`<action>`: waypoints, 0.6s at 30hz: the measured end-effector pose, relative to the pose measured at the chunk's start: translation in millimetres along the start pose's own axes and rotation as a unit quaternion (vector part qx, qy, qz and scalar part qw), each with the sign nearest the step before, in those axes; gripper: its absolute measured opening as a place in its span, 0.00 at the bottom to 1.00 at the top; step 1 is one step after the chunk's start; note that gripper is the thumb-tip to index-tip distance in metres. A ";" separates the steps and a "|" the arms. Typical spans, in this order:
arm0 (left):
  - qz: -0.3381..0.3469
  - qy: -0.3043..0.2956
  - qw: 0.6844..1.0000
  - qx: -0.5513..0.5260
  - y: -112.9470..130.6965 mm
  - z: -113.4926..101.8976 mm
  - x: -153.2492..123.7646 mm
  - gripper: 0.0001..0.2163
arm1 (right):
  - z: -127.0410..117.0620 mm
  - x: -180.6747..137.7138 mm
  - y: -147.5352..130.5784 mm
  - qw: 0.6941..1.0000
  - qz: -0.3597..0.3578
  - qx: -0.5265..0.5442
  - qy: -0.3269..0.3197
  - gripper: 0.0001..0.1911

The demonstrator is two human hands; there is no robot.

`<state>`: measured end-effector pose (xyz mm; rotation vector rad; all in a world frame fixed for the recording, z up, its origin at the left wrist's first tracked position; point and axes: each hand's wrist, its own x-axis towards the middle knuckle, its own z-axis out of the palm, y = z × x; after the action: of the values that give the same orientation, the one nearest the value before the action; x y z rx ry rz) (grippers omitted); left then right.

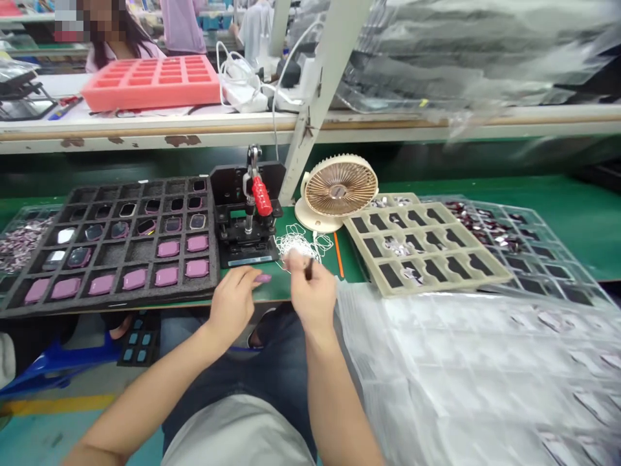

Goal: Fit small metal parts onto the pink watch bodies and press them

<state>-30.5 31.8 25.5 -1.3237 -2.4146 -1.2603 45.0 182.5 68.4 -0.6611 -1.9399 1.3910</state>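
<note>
1. Green bench (572, 213): red-handled toggle press (248, 223) and fan (341, 188) stand near tangled white cord (295, 242), mid-frame.
2. Left, grey foam tray (138, 251): purple watch cases (167, 276); right, beige tray (456, 283): small shiny parts (398, 246).
3. Lower centre: left grip (233, 298) pinches a purple piece (262, 279); right grip (314, 294) is closed on a dark item (309, 269).

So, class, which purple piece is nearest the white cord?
The piece in the left hand; those in the black tray lie farther off, to its left.

On the worktop (572, 207), a foam tray (133, 252) is lying left of a clamp press (248, 226). A cord tangle (294, 241) is lying between press and fan (339, 188); a compartment tray (436, 285) is sitting further right.
</note>
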 end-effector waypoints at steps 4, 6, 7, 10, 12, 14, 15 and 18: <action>-0.031 0.024 0.999 0.023 -11.3 27.8 21.6 0.16 | 19.1 53.2 -24.6 0.968 -0.246 -0.036 -0.017 0.24; -0.036 0.030 0.999 0.028 -16.5 36.9 22.9 0.17 | 27.1 69.3 -32.4 0.950 -0.304 -0.057 -0.036 0.25; -0.036 0.031 0.998 0.030 -18.6 39.8 21.6 0.18 | 29.7 74.1 -35.4 0.942 -0.329 -0.060 -0.030 0.24; -0.032 0.030 0.998 0.036 -22.9 43.6 15.2 0.22 | 33.2 81.0 -43.4 0.908 -0.413 -0.065 -0.036 0.19; -0.029 0.027 0.998 0.041 -24.5 43.9 12.1 0.24 | 33.7 84.9 -51.5 0.887 -0.451 -0.076 -0.065 0.15; -0.027 0.022 0.998 0.043 -25.9 43.7 10.9 0.24 | 34.4 91.9 -65.1 0.883 -0.458 -0.077 -0.063 0.14; -0.027 0.019 0.999 0.042 -26.5 43.6 10.8 0.24 | 34.7 96.4 -74.2 0.889 -0.451 -0.069 -0.044 0.15; -0.026 0.018 0.999 0.033 -28.5 42.5 11.8 0.23 | 32.7 108.2 -102.1 0.912 -0.405 -0.030 0.054 0.20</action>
<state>-47.2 61.9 -14.2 -1.2184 -2.4572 -1.1951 -53.7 208.6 181.5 0.0752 -1.8412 0.7496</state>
